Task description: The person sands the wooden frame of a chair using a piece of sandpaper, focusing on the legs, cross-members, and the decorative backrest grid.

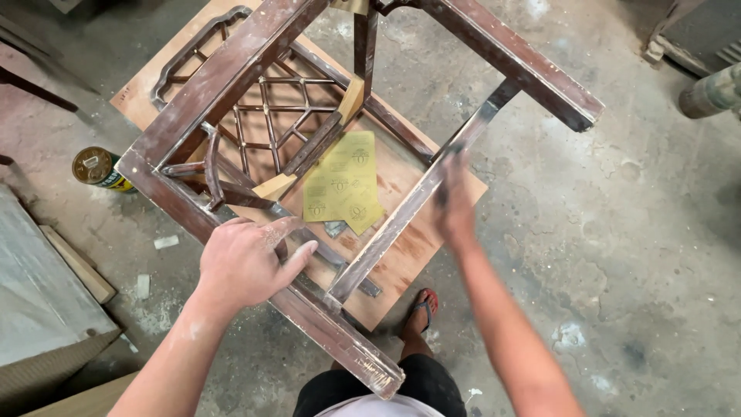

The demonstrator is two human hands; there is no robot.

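Note:
A worn dark-brown wooden chair frame lies tipped over on a plywood board, its finish partly rubbed off. My left hand grips the nearest rail of the frame, fingers wrapped over it. My right hand is blurred and presses on a thin cross rail of the frame; something dark seems pinched under its fingers, but I cannot tell what. A yellow sheet of sandpaper lies on the board inside the frame, between my two hands.
A round tin can stands on the concrete floor at the left. Grey boards and a cardboard piece lie at the lower left. My foot in a red sandal rests at the board's edge. A pipe end shows at upper right.

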